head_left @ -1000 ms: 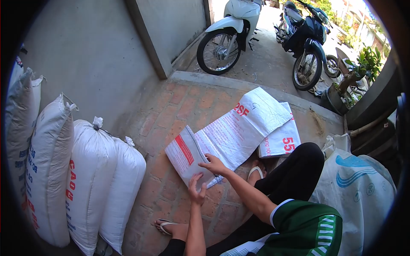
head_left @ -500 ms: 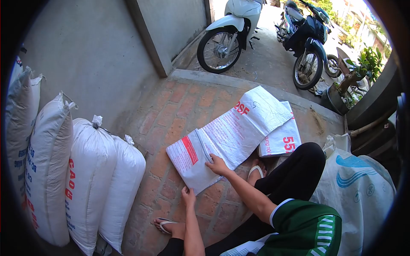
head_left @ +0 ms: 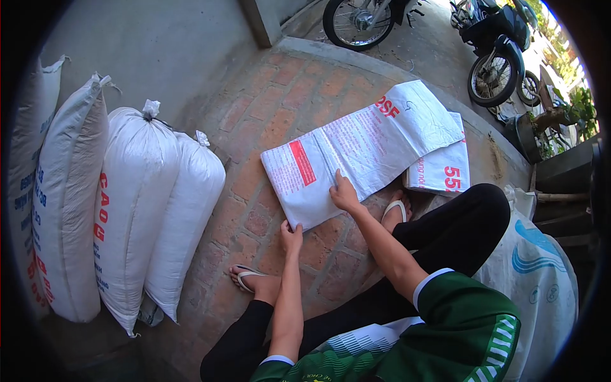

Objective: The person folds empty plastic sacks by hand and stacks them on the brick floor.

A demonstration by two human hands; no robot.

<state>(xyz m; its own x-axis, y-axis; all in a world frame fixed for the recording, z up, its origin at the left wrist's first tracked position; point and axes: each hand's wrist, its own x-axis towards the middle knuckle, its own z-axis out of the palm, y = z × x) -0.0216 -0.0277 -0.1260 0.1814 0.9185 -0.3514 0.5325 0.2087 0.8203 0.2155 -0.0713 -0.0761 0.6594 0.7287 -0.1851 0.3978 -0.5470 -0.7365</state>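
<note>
- Pinching the near corner of a printed woven sack with the left hand, thumb on top.
- Resting the half-curled right hand on its edge, grip unclear.
- With the sack flat on brick paving, overlapping folded sacking.
- With filled sacks at left, parked motorbikes beyond.

The small red print on my white sack is too fine to read, and the sack's far right end hides part of the folded bundle. The top edge cuts off the left motorbike; darkness swallows part of the leftmost filled sack. I cannot tell whether the fingers of my left hand reach beneath the near corner.
</note>
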